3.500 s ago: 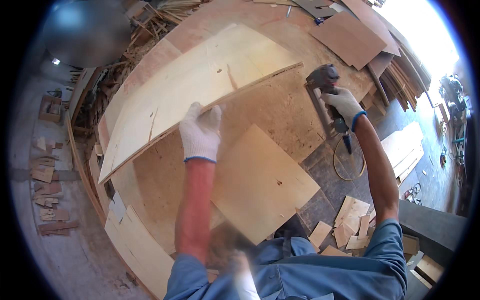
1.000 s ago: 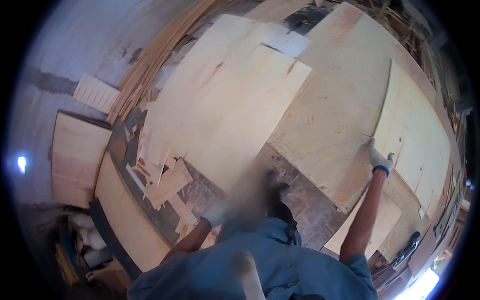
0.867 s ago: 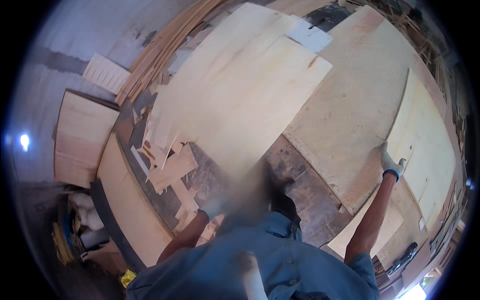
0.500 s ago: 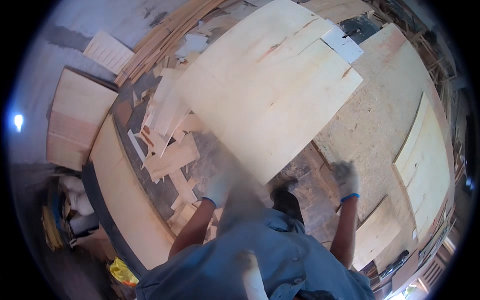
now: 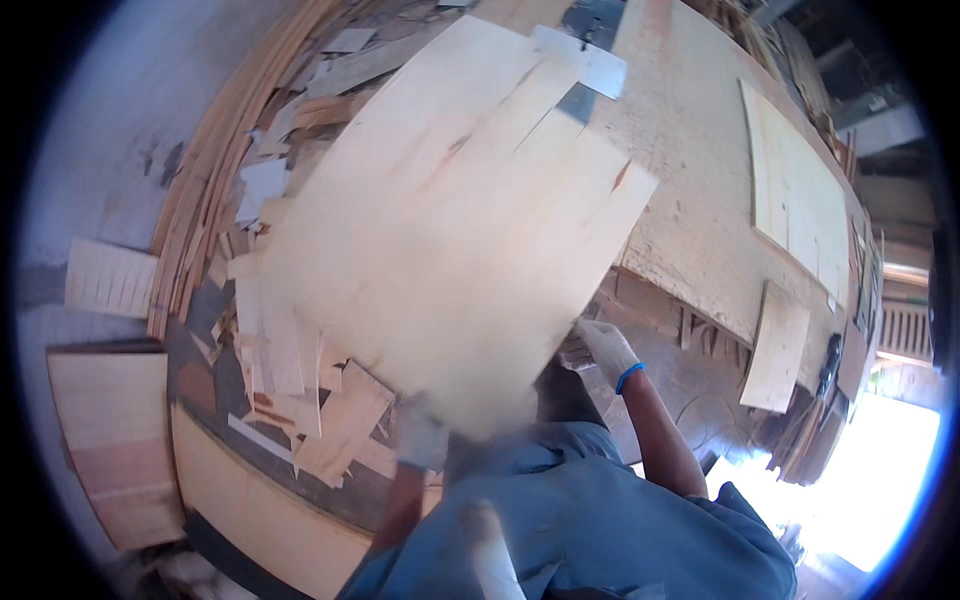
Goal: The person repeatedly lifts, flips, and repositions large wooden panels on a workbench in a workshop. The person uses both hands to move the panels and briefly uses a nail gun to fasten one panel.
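A large pale plywood sheet (image 5: pixel 450 230) spreads in front of me, its near corner close to my body. My left hand (image 5: pixel 422 437), in a whitish glove, is at the sheet's lower left edge; it is blurred, and its fingers seem closed on the edge. My right hand (image 5: pixel 605 352), in a whitish glove with a blue band at the wrist, is at the sheet's right edge, its fingers curled round it. By the far right part of the sheet lies a white rectangular piece (image 5: pixel 605 72).
A broad wooden worktable (image 5: pixel 680 200) stands to the right, bearing a long plywood panel (image 5: pixel 795 185) and a smaller board (image 5: pixel 775 350). Plywood offcuts (image 5: pixel 345 425) litter the left side. Long wood strips (image 5: pixel 195 220) lie along the wall, where a board (image 5: pixel 115 440) leans.
My view has turned to the right. My right hand has come from beside the worktable's edge to the plywood sheet's right edge. The sheet's near end is now closer to my body.
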Demonstrator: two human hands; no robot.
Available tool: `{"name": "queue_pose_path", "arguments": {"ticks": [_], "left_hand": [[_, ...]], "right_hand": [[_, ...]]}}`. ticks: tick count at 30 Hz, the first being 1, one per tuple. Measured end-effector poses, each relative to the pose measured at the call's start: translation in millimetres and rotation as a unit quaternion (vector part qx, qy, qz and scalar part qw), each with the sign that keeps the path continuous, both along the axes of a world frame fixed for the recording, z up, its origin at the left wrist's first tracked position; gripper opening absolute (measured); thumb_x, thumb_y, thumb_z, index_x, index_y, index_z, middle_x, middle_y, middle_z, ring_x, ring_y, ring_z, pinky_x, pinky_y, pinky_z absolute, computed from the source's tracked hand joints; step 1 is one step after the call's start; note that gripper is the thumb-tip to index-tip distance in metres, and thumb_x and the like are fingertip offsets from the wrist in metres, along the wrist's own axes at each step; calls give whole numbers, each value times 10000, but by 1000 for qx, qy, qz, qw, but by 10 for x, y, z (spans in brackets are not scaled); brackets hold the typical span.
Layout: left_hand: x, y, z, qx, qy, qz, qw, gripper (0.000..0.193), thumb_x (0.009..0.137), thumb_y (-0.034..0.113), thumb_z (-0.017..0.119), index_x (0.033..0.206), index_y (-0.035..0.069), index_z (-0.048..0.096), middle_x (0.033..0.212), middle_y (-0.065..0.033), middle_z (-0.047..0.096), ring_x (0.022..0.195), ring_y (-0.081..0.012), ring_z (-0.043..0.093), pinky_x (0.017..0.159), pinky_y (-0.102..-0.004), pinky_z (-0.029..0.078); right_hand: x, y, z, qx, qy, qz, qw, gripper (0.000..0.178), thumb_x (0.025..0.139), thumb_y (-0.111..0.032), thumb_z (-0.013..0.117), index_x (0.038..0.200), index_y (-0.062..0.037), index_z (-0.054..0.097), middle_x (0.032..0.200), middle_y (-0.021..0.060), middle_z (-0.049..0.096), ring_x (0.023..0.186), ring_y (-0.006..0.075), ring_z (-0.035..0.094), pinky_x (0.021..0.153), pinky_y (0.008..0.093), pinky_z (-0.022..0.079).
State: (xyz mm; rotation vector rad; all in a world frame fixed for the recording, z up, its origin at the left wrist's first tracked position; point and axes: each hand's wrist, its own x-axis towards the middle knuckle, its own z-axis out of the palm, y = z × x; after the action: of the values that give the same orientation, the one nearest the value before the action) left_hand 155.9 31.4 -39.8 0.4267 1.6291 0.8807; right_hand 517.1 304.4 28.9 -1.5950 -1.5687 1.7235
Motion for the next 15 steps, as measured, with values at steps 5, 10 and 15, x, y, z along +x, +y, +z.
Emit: {"name": "queue_pose_path", "arguments": {"ticks": [5,10,15], "left_hand": [[-1283,-358,180,-7,216,-60,974,376,981,230,513,1249,-33,539,1178,-126,603,1032,-178,603,871,-283,497],[-2022,-185,376,29,42,252,966,540,1013,422,442,1304,-28,512,1247,-131,591,1126,-230,569,960,-312,455],[-2376,45,2,44,32,421,905,667,998,539,398,1334,-29,492,1291,-129,567,1141,-255,550,1009,-361,427]], "right_hand": [[-235,29,471,297,-235,-34,925,311,884,-253,655,1064,1,664,882,96,684,810,229,655,758,329,514],[-482,440,466,248,-314,-76,913,325,878,-286,647,1065,-22,671,985,174,688,938,328,660,821,378,505],[-611,301,-382,102,-163,-66,979,374,936,-347,568,1059,-8,669,926,165,684,924,222,657,794,357,490]]}}
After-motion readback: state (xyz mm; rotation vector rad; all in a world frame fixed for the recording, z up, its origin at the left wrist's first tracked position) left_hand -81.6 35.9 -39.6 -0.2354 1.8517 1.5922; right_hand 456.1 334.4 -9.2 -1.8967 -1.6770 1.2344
